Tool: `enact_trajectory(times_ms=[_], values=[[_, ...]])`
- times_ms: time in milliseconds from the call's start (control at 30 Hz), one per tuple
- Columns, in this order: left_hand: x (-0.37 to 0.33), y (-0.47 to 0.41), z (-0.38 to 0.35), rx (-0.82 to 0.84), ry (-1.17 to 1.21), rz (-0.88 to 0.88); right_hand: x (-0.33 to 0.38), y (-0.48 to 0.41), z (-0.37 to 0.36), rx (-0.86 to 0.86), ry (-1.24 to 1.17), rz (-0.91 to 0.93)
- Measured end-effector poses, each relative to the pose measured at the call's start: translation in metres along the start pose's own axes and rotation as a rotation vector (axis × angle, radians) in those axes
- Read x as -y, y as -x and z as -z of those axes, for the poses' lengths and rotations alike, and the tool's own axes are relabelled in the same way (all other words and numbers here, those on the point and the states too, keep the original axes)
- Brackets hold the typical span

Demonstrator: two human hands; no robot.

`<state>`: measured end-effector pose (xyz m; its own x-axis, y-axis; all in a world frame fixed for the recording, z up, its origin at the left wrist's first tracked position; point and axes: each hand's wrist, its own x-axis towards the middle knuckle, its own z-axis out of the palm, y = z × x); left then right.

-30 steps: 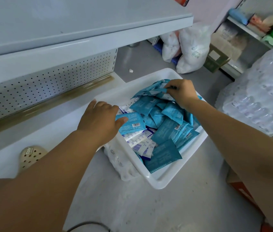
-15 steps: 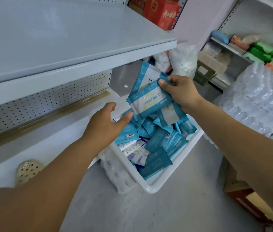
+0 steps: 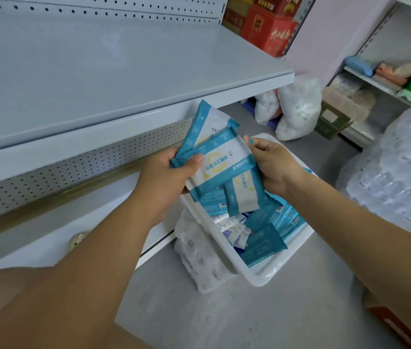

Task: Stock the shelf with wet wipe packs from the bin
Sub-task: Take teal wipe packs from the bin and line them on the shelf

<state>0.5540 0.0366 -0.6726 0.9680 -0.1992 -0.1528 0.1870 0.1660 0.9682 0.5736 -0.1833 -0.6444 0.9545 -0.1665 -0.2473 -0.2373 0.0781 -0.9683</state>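
A bunch of teal and white wet wipe packs [image 3: 220, 161] is held above the white bin [image 3: 272, 272]. My left hand [image 3: 171, 172] grips the bunch's left end, thumb across the front. My right hand [image 3: 273, 165] holds the right end, fingers curled round it. One pack [image 3: 243, 196] hangs lower from the bunch. More teal packs [image 3: 262, 241] lie in the bin on the floor. The grey shelf [image 3: 98, 79] spreads out above and to the left, bare on top.
A lower shelf board [image 3: 48, 238] runs beside the bin. A clear bag of small bottles [image 3: 199, 258] leans on the bin's left side. Shrink-wrapped water bottles [image 3: 395, 172] stand at right. White bags [image 3: 297, 109], red cartons [image 3: 267, 26] and another stocked shelf [image 3: 388, 79] lie behind.
My right hand lifted a bunch of packs out of the bin. My left hand let go of the bin's contents, rose and took hold of the bunch's left end. The view tilted upward.
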Motion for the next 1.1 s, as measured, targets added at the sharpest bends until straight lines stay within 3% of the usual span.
enact_trajectory(times_ms=[367, 567, 767, 900, 1100], values=[[-0.116, 0.021, 0.052, -0.216, 0.429, -0.175, 0.08, -0.016, -0.088, 0.004, -0.263, 0.156], [-0.183, 0.036, 0.127, -0.381, 0.295, -0.369, 0.12, -0.018, -0.191, 0.156, -0.421, 0.2], [-0.212, 0.069, 0.22, -0.681, 0.234, -0.568, 0.138, -0.001, -0.329, 0.381, -0.448, 0.142], [-0.198, 0.083, 0.266, -0.739, 0.355, -0.593, 0.13, 0.007, -0.395, 0.466, -0.399, 0.15], [-0.188, 0.088, 0.311, -0.909, 0.341, -0.575, 0.101, 0.017, -0.448, 0.596, -0.434, 0.11]])
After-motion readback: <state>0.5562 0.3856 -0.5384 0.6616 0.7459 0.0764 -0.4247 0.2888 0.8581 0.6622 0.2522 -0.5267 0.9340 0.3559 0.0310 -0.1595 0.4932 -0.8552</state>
